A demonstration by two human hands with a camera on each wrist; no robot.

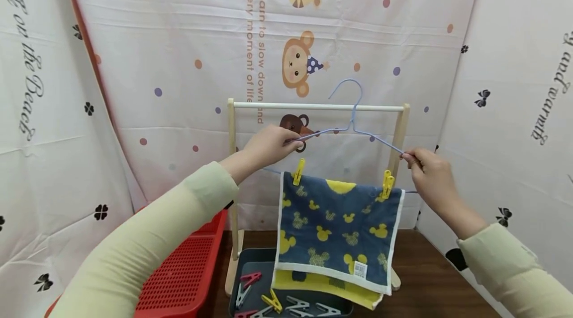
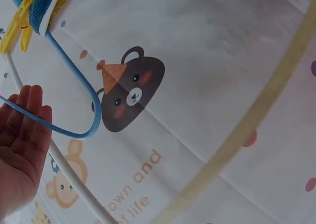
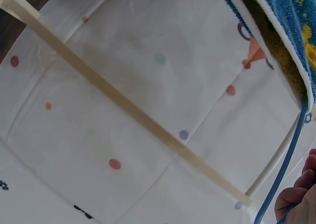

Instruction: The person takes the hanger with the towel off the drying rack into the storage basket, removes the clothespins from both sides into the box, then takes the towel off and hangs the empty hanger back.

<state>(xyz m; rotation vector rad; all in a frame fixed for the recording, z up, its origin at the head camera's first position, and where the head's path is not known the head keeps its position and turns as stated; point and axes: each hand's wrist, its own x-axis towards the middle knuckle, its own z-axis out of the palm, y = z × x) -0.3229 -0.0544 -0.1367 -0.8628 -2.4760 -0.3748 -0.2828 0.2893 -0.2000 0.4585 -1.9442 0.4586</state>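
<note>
Both hands hold a blue wire clothes hanger [image 1: 376, 137] up in front of a wooden rack [image 1: 309, 106], its hook at the top. My left hand [image 1: 270, 146] pinches the left shoulder of the wire. On the right shoulder, my right hand [image 1: 431, 176] grips the wire with curled fingers. A dark blue towel [image 1: 331, 228] with yellow mouse-head shapes hangs folded over the hanger's lower bar. Yellow clothespins, one at the left [image 1: 298, 172] and more at the right [image 1: 388, 186], clip its top edge. In the left wrist view, the wire crosses the left fingers [image 2: 32, 120].
A dark tray [image 1: 255, 258] with several loose clothespins [image 1: 271, 301] sits below the towel on a brown table [image 1: 429, 268]. A red perforated basket [image 1: 179, 273] stands to its left. Printed cloth walls [image 1: 170, 24] enclose the space on the sides and back.
</note>
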